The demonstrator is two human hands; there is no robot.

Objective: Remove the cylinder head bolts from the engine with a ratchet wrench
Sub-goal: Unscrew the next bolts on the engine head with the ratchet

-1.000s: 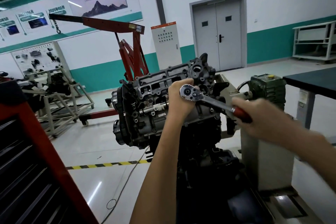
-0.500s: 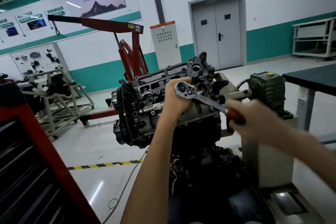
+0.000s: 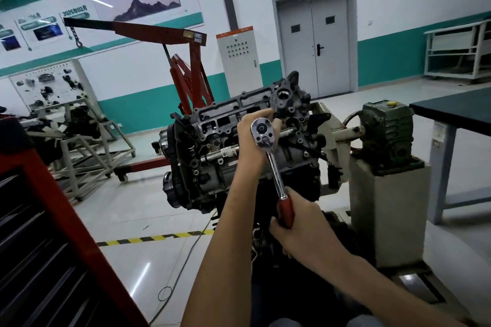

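Observation:
A grey engine [image 3: 212,148] with its cylinder head [image 3: 289,103] on top sits tilted on a stand in the middle. A chrome ratchet wrench [image 3: 271,156] with a red handle is set against the head, its round drive end up and its handle pointing down towards me. My left hand [image 3: 252,138] wraps around the ratchet's head from behind, holding it against the engine. My right hand [image 3: 300,220] grips the red handle low in front of the engine. The bolt under the socket is hidden.
A red tool cabinet [image 3: 53,233] stands at the near left. The stand's grey pedestal [image 3: 390,210] and green gearbox [image 3: 385,133] are at the right, with a dark table [image 3: 457,109] beyond. A red engine hoist [image 3: 186,71] stands behind. A cable lies on the floor.
My right hand has swung the ratchet handle from pointing right to pointing down towards me. My left hand has stayed on the ratchet head.

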